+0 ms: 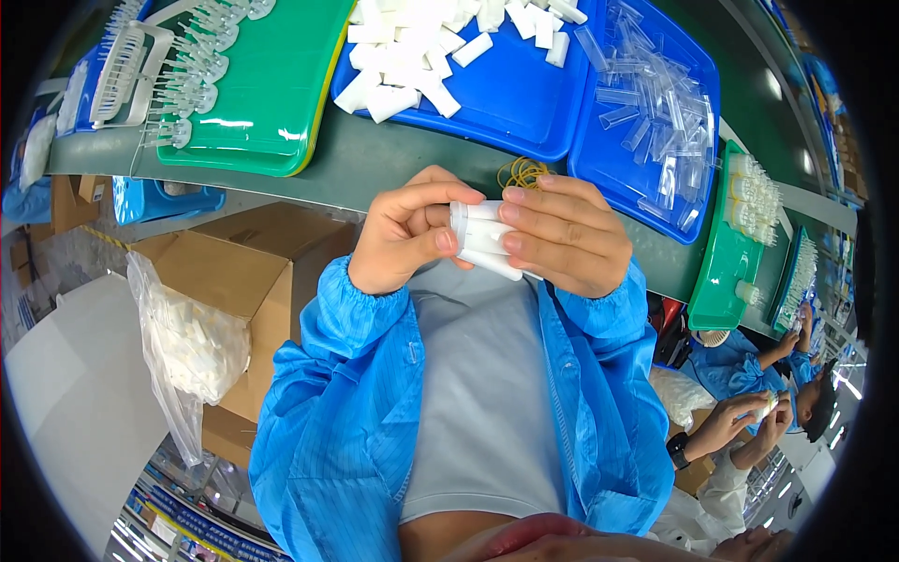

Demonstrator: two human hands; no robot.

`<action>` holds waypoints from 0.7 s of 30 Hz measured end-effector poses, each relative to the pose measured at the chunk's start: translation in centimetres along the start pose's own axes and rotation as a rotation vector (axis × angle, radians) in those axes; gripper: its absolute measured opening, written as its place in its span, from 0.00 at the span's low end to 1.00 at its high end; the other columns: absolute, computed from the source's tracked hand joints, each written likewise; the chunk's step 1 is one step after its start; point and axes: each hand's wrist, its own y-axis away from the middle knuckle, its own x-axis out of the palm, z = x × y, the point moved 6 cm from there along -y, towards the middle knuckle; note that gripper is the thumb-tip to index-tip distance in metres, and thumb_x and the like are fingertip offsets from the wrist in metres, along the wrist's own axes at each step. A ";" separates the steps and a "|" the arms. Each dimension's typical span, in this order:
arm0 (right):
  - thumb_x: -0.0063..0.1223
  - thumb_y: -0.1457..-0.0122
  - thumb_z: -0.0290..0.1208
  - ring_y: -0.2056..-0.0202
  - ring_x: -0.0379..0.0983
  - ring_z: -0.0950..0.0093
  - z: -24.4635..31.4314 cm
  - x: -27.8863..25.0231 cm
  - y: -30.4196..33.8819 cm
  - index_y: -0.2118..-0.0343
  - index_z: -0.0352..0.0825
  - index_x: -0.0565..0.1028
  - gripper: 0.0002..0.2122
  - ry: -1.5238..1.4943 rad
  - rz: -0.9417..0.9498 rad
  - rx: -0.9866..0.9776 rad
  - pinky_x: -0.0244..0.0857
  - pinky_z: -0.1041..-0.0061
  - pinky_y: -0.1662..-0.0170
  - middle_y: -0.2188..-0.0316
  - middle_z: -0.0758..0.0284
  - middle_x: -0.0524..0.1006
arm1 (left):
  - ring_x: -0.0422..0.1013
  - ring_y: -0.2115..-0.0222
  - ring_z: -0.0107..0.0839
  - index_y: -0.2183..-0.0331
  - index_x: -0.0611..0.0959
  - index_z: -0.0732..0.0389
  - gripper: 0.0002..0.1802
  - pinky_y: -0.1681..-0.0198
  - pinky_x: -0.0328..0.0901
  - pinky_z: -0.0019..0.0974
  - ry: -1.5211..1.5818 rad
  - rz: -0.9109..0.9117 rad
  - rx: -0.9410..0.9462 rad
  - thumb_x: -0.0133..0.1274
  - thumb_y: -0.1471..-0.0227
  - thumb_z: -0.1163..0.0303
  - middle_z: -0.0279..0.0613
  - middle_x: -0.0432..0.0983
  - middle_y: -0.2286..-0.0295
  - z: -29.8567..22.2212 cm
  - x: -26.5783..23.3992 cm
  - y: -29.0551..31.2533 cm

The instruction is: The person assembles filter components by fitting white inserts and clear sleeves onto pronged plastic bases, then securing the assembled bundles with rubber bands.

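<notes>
Dark green worktop point(375, 157) curves across the top of my view, with trays set along it. Through the head camera I see both bare hands by its near edge, blue sleeves point(346, 304) behind them, and the white bundle point(485, 240) between them — several white pieces side by side, with a clear rim point(459, 225) at the left end. I see the left hand point(398, 234) curled, thumb and fingertips closed on that end. The right hand point(571, 234) has its fingers nearly straight, pressed over the other end; its thumb is hidden from me.

Yellow bands point(520, 172) lie just beyond the right hand. Past them I find a blue tray point(501, 117) of loose white pieces point(403, 56), and right of it another, with clear pieces point(655, 103). Leftward is a green tray point(253, 103) with stalked parts point(192, 89). Lower left, a bag point(197, 347) of white pieces hangs against a box point(225, 258) — and at far right, a co-worker's hands point(716, 429) hold something small and pale.
</notes>
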 end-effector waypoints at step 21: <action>0.59 0.53 0.25 0.53 0.62 0.63 -12.0 -6.4 5.6 0.63 0.43 0.79 0.12 0.815 0.151 0.689 0.58 0.66 0.55 0.61 0.68 0.70 | 0.70 0.56 0.38 0.59 0.71 0.62 0.15 0.61 0.73 0.37 0.029 -0.069 -0.086 0.54 0.50 0.76 0.50 0.65 0.52 1.2 -1.1 -0.1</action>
